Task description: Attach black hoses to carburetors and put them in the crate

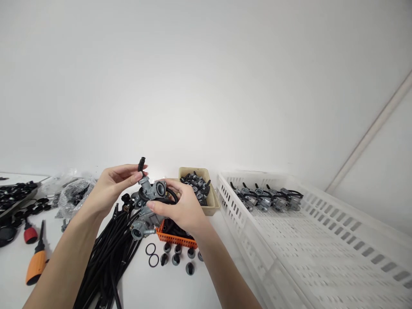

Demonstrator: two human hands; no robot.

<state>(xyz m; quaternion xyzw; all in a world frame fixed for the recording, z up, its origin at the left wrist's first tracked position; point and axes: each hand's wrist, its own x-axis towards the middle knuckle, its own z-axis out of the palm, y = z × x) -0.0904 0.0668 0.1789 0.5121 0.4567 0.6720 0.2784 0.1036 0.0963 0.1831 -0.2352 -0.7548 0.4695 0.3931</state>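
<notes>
My right hand (185, 206) is closed around a grey metal carburetor (151, 191), holding it above the table. A black hose loops across its body under my thumb. My left hand (117, 182) pinches a short black rubber boot (141, 165) that stands upright on the carburetor's top neck. Below the carburetor lies a bundle of long black cables (109, 253). Close under my right hand sits an orange basket (177, 241) with black parts in it.
Five is avoided here: several carburetors (264, 197) stand in a white crate (267, 257) at right. A beige bin (212, 201) holds small black-and-grey parts. Small round caps (176, 259) and black rings (153, 260) lie in front. Orange (36, 266) and red (30, 234) screwdrivers lie left.
</notes>
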